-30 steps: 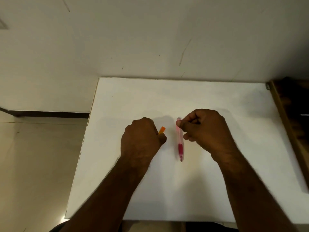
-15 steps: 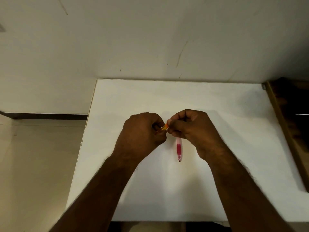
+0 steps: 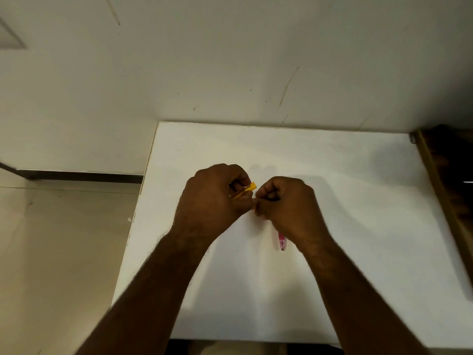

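Your left grip (image 3: pixel 215 198) is curled tight round a small orange piece (image 3: pixel 249 188). Its squared end sticks out between thumb and forefinger and points toward your other hand, while the rest of it is buried in your fingers. Your right grip (image 3: pixel 286 206) is balled up too, knuckles up. Its thumb and fingertip are pressed together right against the left thumb, so the two fists touch just below the orange end. Something may be pinched in those right fingertips, but they cover the spot and you cannot tell.

Both fists sit over the middle of the white surface (image 3: pixel 358 201). A pink pen (image 3: pixel 281 241) lies flat on it under your right wrist. Only its lower end and fine tip show, pointing back toward you, and the rest is hidden by the hand. It is apart from the orange piece, and whether the hand touches it cannot be seen.

The far edge of the surface meets a pale, scuffed wall (image 3: pixel 230 60). A tiled floor (image 3: pixel 51 252) drops away on your left, and a dark wooden frame (image 3: pixel 445 180) runs along your right.
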